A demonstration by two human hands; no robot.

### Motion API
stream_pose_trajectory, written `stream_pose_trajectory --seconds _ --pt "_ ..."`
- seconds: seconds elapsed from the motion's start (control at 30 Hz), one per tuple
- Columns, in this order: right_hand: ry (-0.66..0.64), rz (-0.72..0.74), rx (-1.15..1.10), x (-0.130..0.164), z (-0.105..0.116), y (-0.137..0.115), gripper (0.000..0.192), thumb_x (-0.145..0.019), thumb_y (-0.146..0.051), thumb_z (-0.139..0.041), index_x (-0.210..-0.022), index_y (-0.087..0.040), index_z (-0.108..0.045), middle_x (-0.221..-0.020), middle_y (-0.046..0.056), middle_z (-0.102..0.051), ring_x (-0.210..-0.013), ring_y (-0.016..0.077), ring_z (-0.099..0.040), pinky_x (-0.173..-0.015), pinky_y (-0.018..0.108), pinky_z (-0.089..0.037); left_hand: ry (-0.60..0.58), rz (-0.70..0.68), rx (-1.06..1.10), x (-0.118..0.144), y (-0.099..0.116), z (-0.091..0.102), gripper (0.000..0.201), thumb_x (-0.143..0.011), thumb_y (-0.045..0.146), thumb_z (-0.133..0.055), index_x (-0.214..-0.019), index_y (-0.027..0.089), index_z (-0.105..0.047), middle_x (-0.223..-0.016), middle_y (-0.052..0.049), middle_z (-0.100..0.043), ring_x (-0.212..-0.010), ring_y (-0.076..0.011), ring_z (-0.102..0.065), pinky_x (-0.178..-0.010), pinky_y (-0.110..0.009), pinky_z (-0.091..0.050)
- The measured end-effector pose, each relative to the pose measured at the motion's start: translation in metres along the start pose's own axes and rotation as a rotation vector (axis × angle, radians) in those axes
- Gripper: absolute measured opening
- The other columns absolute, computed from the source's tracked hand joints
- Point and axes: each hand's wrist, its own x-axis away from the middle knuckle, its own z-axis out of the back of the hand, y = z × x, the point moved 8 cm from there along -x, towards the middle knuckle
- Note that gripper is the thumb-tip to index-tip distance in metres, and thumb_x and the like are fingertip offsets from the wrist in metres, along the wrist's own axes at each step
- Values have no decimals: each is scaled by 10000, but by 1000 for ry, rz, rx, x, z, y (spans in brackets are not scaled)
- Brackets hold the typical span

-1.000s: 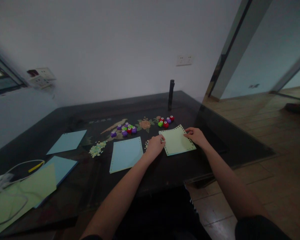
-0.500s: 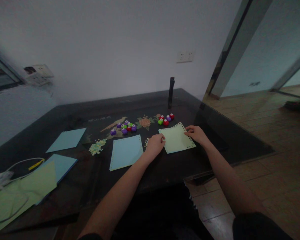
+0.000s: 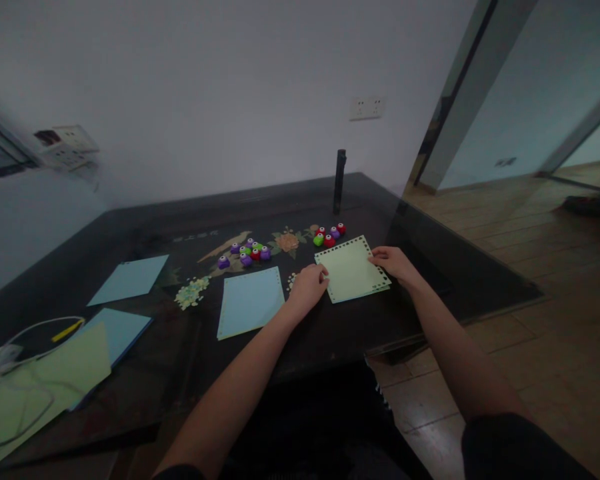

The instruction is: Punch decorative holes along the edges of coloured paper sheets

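Note:
A pale green paper sheet [image 3: 351,270] with punched holes along its edges lies flat on the dark table [image 3: 330,333]. My left hand [image 3: 307,288] touches its left edge with curled fingers. My right hand [image 3: 393,262] pinches its right edge. Just behind the sheet sits a small cluster of red, green and purple craft punches [image 3: 329,235]. A light blue sheet [image 3: 251,301] with a punched right edge lies left of my left hand.
More purple, green and red punches [image 3: 245,253] and a pile of paper confetti [image 3: 192,292] lie at mid-table. Blue sheets [image 3: 129,279] and green sheets [image 3: 40,380] with a cable [image 3: 30,330] are at the left. A dark upright cylinder [image 3: 339,181] stands behind.
Both hands stay on the green sheet; it looks slightly straightened. The view has drifted a little upward and left.

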Motion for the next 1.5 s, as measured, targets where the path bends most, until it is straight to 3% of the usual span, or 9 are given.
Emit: stream_pose_trajectory --seconds 0.6,0.93,1.1,1.2,1.37,1.43,1.5 --pt "-10 -53 -116 3 -1 2 163 -640 -238 -658 -759 -127 -640 -598 14 -618 -537 123 -542 -515 225 -397 7 -7 -36 1 3 2 107 -779 199 -537 -858 187 -609 -822 -29 -610 -757 -154 -569 -693 -258 -433" --pt "18 -11 174 0 1 0 225 -667 -244 -662 -858 -126 -652 -628 24 -629 -558 142 -567 -540 249 -409 -30 -7 -32 3 5 -5 136 -781 181 -517 -887 185 -602 -871 -41 -605 -777 -158 -572 -721 -270 -438" --pt "140 60 405 1 12 -5 318 -624 -279 -701 -917 -164 -656 -647 -4 -590 -594 142 -546 -558 253 -380 -34 1 -28 3 8 -3 139 -789 179 -505 -893 178 -597 -883 -49 -607 -777 -161 -574 -714 -275 -437" --pt "207 99 438 3 18 -8 329 -642 -329 -683 -931 -174 -655 -639 -14 -553 -590 142 -525 -553 258 -362 -5 -5 -12 3 15 10 151 -799 194 -499 -917 186 -592 -878 -42 -607 -753 -158 -571 -684 -273 -432" --pt "261 197 385 12 17 -32 270 -692 -357 -623 -877 -166 -670 -641 -1 -546 -591 145 -504 -566 270 -367 18 -124 36 15 13 53 140 -824 235 -491 -914 208 -595 -795 -11 -596 -714 -145 -553 -643 -254 -421" --pt "251 276 351 19 9 -53 253 -717 -353 -597 -866 -164 -674 -669 15 -564 -602 148 -504 -577 274 -380 24 -138 9 25 -10 73 131 -826 235 -488 -887 198 -598 -787 -15 -591 -706 -145 -550 -645 -258 -427" --pt "208 360 311 28 -8 -77 231 -746 -343 -573 -856 -166 -673 -701 30 -587 -614 148 -511 -600 278 -397 58 -91 -54 36 -46 91 136 -825 218 -480 -878 185 -601 -820 -31 -599 -744 -157 -560 -702 -282 -444"
